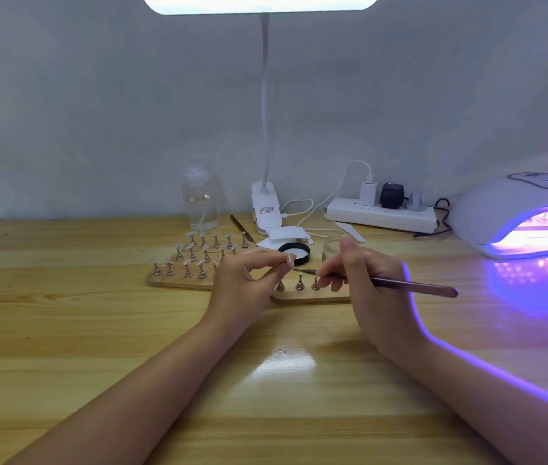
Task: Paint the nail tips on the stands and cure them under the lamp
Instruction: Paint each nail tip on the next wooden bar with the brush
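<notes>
Nearest, resting both forearms on the wooden table point(64, 330), reaching forward toward its middle. Pinching a pale nail tip point(290, 260) between thumb and fingertips of the left hand point(249, 280), keeping it lifted just above the near wooden base point(312, 298). Gripping a slim brush point(400, 283) in the curled fingers of the right hand point(359, 273), aiming its fine point leftward, close beside the held tip. Standing just under the hands, 3 small metal stands point(299, 284) in view on that near base. Filling the boards behind and to the left, rows of stands carrying more nail tips point(198, 253). Lying just behind the hands, a black lid point(294, 251) and a small glass jar point(331, 250). Farther back, sitting by the wall, a clear bottle point(200, 203), a clip lamp point(265, 209) and a power strip point(381, 214). Glowing violet at far right, the curing lamp point(517, 216).
</notes>
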Available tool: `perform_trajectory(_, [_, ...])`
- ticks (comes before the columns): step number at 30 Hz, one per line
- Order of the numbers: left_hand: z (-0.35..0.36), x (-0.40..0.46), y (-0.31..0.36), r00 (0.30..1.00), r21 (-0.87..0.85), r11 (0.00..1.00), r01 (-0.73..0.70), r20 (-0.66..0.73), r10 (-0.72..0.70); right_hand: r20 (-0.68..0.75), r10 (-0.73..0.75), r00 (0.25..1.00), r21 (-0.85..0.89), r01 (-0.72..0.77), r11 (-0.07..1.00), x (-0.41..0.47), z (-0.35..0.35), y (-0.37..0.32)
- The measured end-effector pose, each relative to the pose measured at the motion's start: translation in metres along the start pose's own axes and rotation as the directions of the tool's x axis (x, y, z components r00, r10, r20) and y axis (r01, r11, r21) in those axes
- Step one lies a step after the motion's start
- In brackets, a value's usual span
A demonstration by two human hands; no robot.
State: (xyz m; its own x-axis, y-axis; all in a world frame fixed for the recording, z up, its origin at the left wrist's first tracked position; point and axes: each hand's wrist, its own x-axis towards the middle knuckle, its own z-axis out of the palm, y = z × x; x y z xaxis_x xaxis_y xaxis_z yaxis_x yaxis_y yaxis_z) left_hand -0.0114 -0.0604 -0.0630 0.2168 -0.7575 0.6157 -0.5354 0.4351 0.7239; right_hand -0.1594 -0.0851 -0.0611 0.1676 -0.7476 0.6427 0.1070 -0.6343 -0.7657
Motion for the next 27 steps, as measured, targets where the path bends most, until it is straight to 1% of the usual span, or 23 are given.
perform_trajectory(2, [-0.0001, 0.0000, -0.0005, 1.000, -0.001, 1.000, 0.003, 0.003, -0.003, 0.005, -0.044, 0.999, -0.062, 0.044, 0.997, 0.0011, -0.0002, -0.0005])
perform_trajectory(4, [-0.0008, 0.0000, -0.0015, 1.000, 0.004, 1.000, 0.005, 0.009, -0.005, 0.032, -0.049, 0.998, -0.096, 0.052, 0.994, 0.0010, -0.0004, -0.0008])
perform_trajectory(6, [-0.0018, -0.0006, -0.0011, 1.000, 0.014, 1.000, -0.004, 0.020, 0.003, 0.041, -0.027, 0.999, -0.058, 0.030, 0.998, -0.0003, -0.0002, -0.0009])
perform_trajectory(8, [-0.0023, -0.0007, -0.0007, 0.999, 0.025, 1.000, -0.010, 0.038, 0.009, 0.016, -0.029, 0.999, -0.018, 0.029, 0.999, -0.0002, -0.0011, -0.0004])
perform_trajectory(10, [-0.0022, -0.0005, -0.0012, 0.998, 0.042, 0.999, -0.012, 0.057, 0.010, 0.003, -0.096, 0.995, -0.103, 0.096, 0.990, 0.0016, -0.0022, 0.0009])
perform_trajectory(12, [-0.0018, -0.0001, -0.0021, 0.998, 0.053, 0.998, -0.017, 0.061, 0.014, 0.046, -0.125, 0.991, -0.185, 0.132, 0.974, 0.0031, -0.0021, 0.0015])
perform_trajectory(13, [-0.0015, 0.0000, -0.0023, 0.998, 0.055, 0.998, -0.021, 0.059, 0.018, 0.064, -0.112, 0.992, -0.191, 0.123, 0.974, 0.0027, -0.0021, 0.0026])
perform_trajectory(15, [-0.0012, -0.0006, -0.0020, 0.999, 0.054, 0.998, -0.019, 0.052, 0.016, 0.059, -0.064, 0.996, -0.133, 0.072, 0.988, 0.0012, -0.0018, 0.0034])
perform_trajectory(16, [-0.0013, -0.0010, -0.0018, 0.999, 0.055, 0.998, -0.013, 0.047, 0.011, 0.046, -0.068, 0.997, -0.110, 0.072, 0.991, 0.0009, -0.0018, 0.0036])
perform_trajectory(17, [-0.0014, -0.0011, -0.0017, 0.999, 0.060, 0.998, -0.010, 0.044, 0.007, 0.033, -0.096, 0.995, -0.114, 0.100, 0.988, 0.0012, -0.0018, 0.0035])
perform_trajectory(19, [-0.0015, -0.0011, -0.0018, 0.999, 0.076, 0.997, -0.012, 0.045, 0.009, 0.042, -0.154, 0.987, -0.180, 0.160, 0.971, 0.0022, -0.0019, 0.0021])
perform_trajectory(21, [-0.0013, -0.0005, -0.0021, 0.999, 0.095, 0.995, -0.014, 0.038, 0.011, 0.076, -0.148, 0.986, -0.213, 0.161, 0.964, 0.0033, -0.0012, 0.0022])
perform_trajectory(24, [-0.0003, -0.0005, -0.0009, 1.000, 0.100, 0.995, 0.004, 0.012, -0.005, 0.049, -0.083, 0.995, -0.116, 0.088, 0.989, 0.0011, -0.0009, 0.0045])
perform_trajectory(25, [-0.0003, -0.0008, -0.0005, 1.000, 0.100, 0.995, 0.009, 0.007, -0.009, 0.033, -0.100, 0.994, -0.114, 0.103, 0.988, 0.0014, -0.0009, 0.0048])
perform_trajectory(27, [-0.0010, -0.0009, -0.0002, 1.000, 0.104, 0.994, 0.012, 0.006, -0.013, 0.043, -0.157, 0.987, -0.185, 0.162, 0.969, 0.0023, -0.0011, 0.0034])
